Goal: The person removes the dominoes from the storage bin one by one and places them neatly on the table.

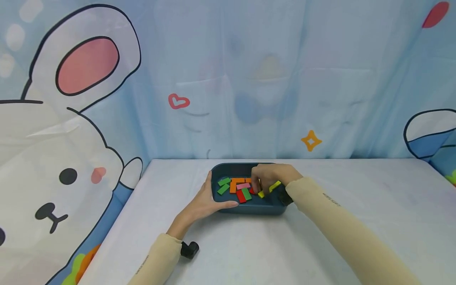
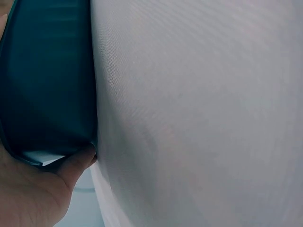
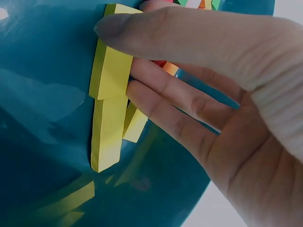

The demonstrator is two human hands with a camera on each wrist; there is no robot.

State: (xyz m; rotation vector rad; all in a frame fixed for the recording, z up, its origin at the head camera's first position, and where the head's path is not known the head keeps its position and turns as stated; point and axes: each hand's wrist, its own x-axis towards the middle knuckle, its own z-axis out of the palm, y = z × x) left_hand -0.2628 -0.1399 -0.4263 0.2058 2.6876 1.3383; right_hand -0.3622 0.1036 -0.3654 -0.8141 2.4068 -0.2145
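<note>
A dark teal plastic bin (image 1: 253,209) stands on the white table with several small coloured blocks inside. My left hand (image 1: 206,200) grips its left end, the thumb along the front wall. Inside the right part of the bin, my right hand (image 1: 267,175) reaches down among the blocks. In the right wrist view its thumb and fingers pinch a yellow block (image 3: 112,71). A second yellow block (image 3: 109,135) meets its lower end, and another yellow piece (image 3: 136,126) lies beside them. Green (image 1: 223,189), orange (image 1: 233,187), pink (image 1: 243,185) and red blocks (image 1: 240,196) lie towards the left.
The white tabletop (image 1: 249,249) extends around the bin. A light blue cartoon curtain (image 1: 228,79) hangs behind the table's back edge. Black wrist cameras are strapped at both sleeves; the left one (image 1: 190,250) sits just above the tabletop.
</note>
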